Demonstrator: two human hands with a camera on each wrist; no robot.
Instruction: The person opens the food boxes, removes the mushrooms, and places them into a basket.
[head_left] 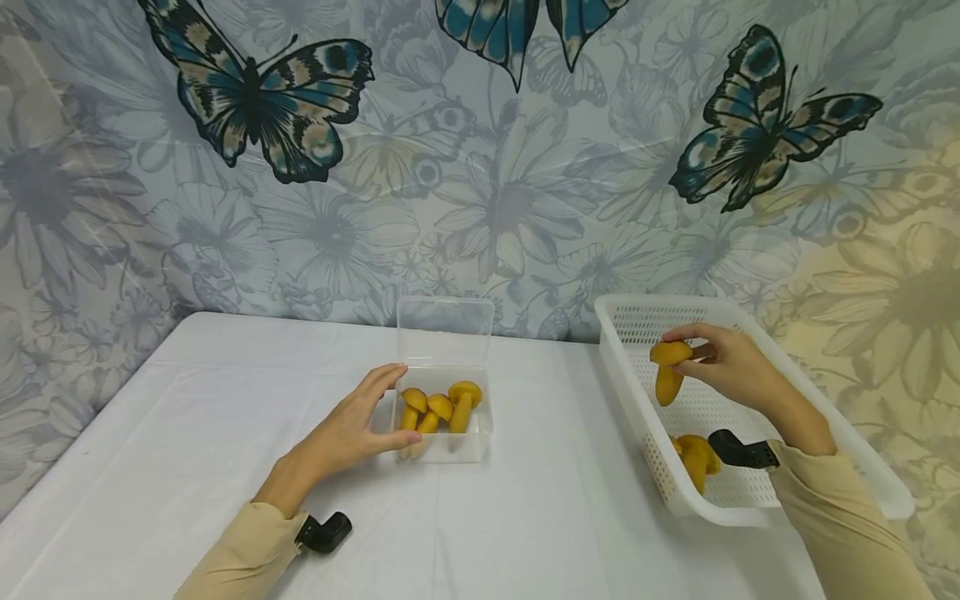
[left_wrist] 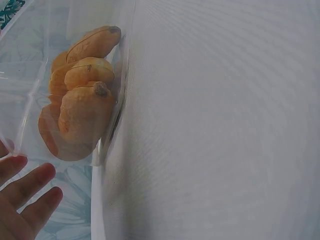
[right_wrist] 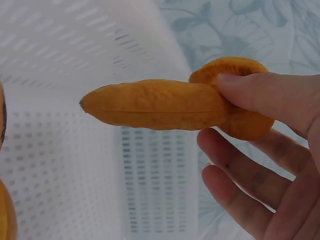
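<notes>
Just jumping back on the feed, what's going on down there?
A person's right hand is pinching a yellow-orange mushroom with a rounded cap, cap up, above a white perforated plastic basket. More yellow-orange mushrooms lie in the basket. The left hand is spread at the left side of a small clear plastic box, whose hinged lid stands open. Three similar mushrooms are already in the box.
</notes>
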